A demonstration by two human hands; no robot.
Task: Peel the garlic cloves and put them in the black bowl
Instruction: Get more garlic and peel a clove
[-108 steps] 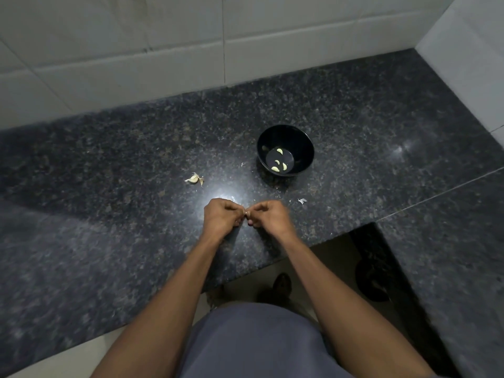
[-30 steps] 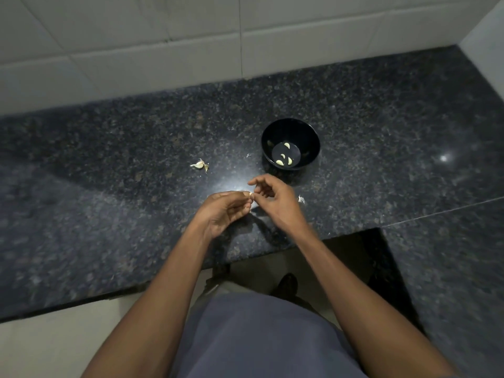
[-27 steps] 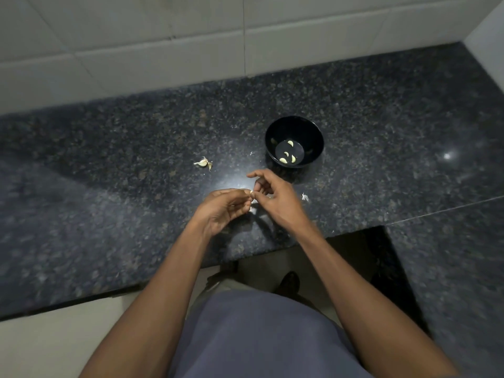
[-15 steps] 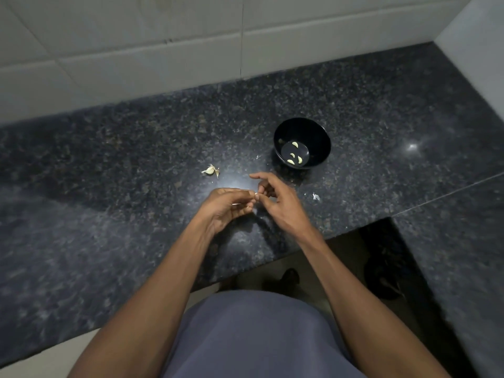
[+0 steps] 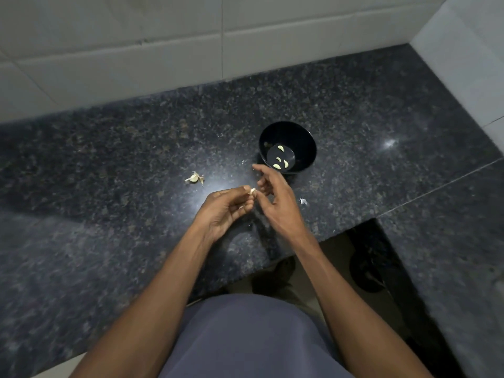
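**Garlic clove pinched in my left hand, bowl just ahead**

Seen from my head, looking down: my left hand (image 5: 223, 211) holds a garlic clove (image 5: 252, 190) between thumb and fingertips, the fingers curled narrow around it, above the dark speckled worktop (image 5: 109, 165). My right hand (image 5: 275, 203) sits just beside it, fingers loosely spread, the index finger stretched out forward and the others bent toward the clove; whether they touch it I cannot tell, and they hold nothing that I can make out.

The black bowl (image 5: 302, 140) stands upright on the worktop just beyond my right hand, with four peeled cloves (image 5: 280, 148) lying on its flat bottom. To the left of the bowl, and apart from it, a scrap of garlic skin (image 5: 194, 178) lies on the stone. A smaller white scrap (image 5: 302, 201) lies to the right of my right hand. White wall tiles (image 5: 163, 50) rise behind the worktop, and my grey shirt (image 5: 253, 336) fills the bottom of the view.
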